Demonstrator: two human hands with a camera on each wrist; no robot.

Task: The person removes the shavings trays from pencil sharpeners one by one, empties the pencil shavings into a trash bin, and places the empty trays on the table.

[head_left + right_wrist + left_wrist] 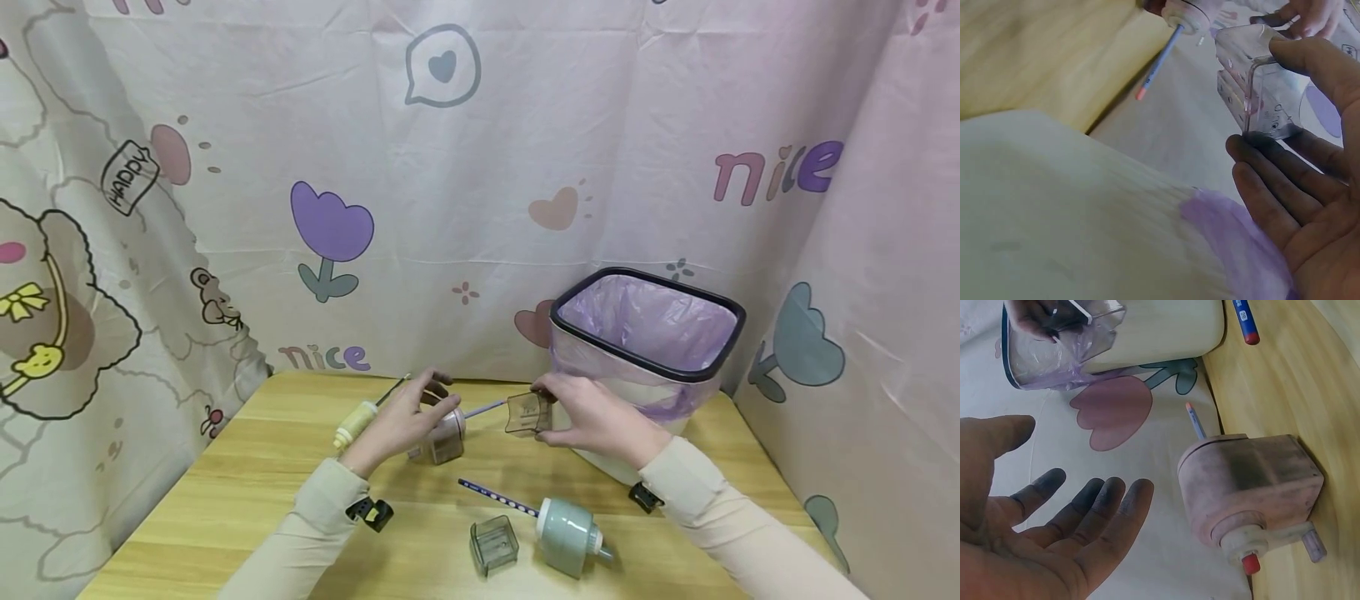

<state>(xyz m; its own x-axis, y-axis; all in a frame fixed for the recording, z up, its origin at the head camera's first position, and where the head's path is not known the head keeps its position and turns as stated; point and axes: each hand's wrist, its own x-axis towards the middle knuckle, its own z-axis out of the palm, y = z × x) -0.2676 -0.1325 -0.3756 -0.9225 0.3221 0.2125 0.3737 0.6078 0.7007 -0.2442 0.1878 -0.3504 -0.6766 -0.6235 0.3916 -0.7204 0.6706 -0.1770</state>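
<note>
My right hand (pixel 603 423) pinches a clear plastic shavings drawer (pixel 1266 81) between thumb and fingers, beside the bin. Dark smudges mark its fingertips. My left hand (pixel 408 421) hovers by a pink crank pencil sharpener (pixel 1247 481), fingers spread and holding nothing; its fingertips are also dark. In the left wrist view the sharpener stands on the table, its crank facing the camera. A light blue pencil (pixel 486 409) sticks out of it, pointing toward the drawer.
A bin (pixel 641 357) lined with a purple bag stands at the right. Nearer lie a grey-green sharpener (pixel 567 537) holding a blue dotted pencil (pixel 501 498), and a second clear drawer (pixel 495 546). A pale yellow sharpener (pixel 356 425) lies left. A printed curtain (pixel 450 167) hangs behind.
</note>
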